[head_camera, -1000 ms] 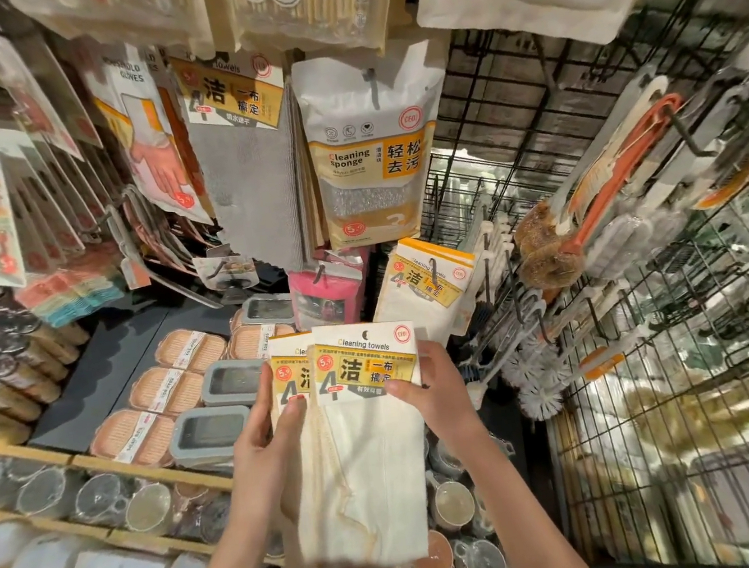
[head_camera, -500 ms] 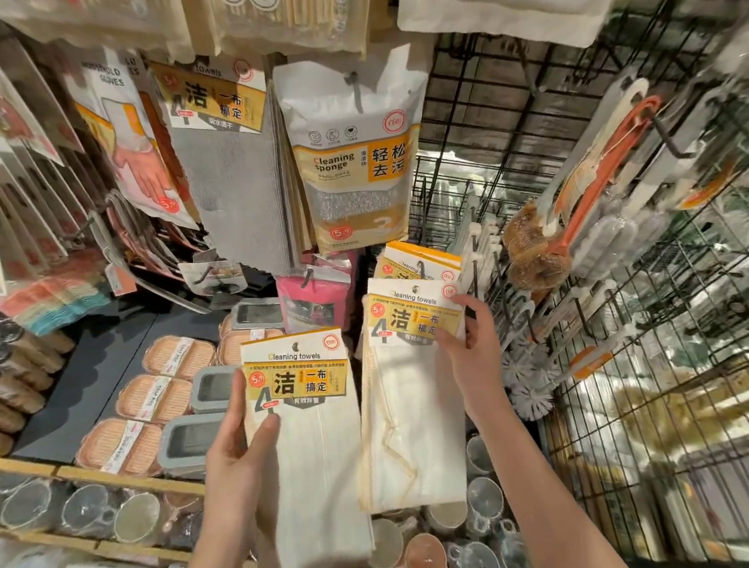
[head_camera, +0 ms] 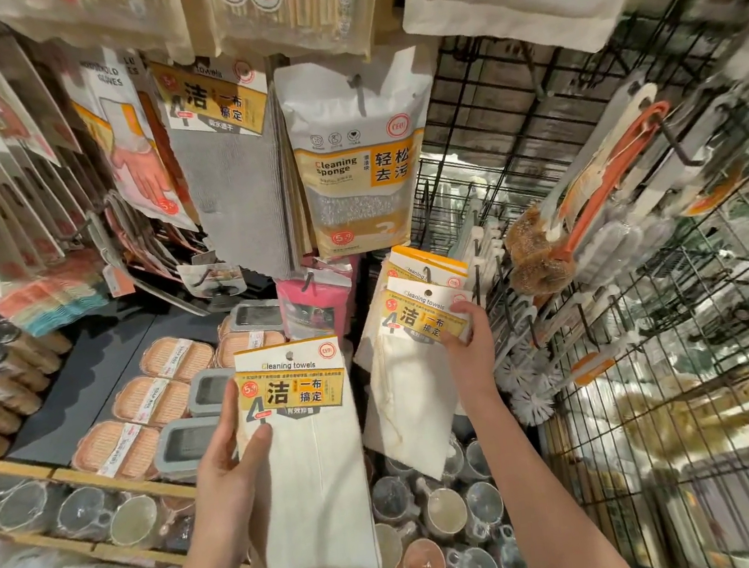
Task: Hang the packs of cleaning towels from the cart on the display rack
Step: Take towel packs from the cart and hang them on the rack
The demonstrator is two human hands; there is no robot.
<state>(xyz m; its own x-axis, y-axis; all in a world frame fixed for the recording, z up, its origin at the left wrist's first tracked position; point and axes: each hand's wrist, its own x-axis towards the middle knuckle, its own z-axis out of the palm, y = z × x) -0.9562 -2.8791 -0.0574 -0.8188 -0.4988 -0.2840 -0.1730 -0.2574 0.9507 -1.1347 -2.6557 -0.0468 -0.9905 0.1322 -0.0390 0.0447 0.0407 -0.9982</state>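
Observation:
My left hand [head_camera: 230, 471] grips a cream pack of cleaning towels [head_camera: 306, 471] by its left edge, low in the middle of the view. My right hand [head_camera: 469, 343] pinches the yellow header card of a second cream pack [head_camera: 405, 398], held up against another such pack [head_camera: 427, 268] that hangs on a hook of the display rack [head_camera: 513, 163]. The second pack's punch hole sits just below the hanging pack's header. The cart is out of view.
Grey towels [head_camera: 234, 197] and a cleaning sponge bag [head_camera: 359, 177] hang above. Bottle brushes [head_camera: 544, 258] on hooks stick out of the wire grid right of my right hand. Soap boxes [head_camera: 151, 401] lie on the shelf at left, with cups [head_camera: 438, 512] on the shelf below.
My hands split the two stacked packs apart. The right hand carried one pack up and to the right to the hanging pack; the left hand kept the other low.

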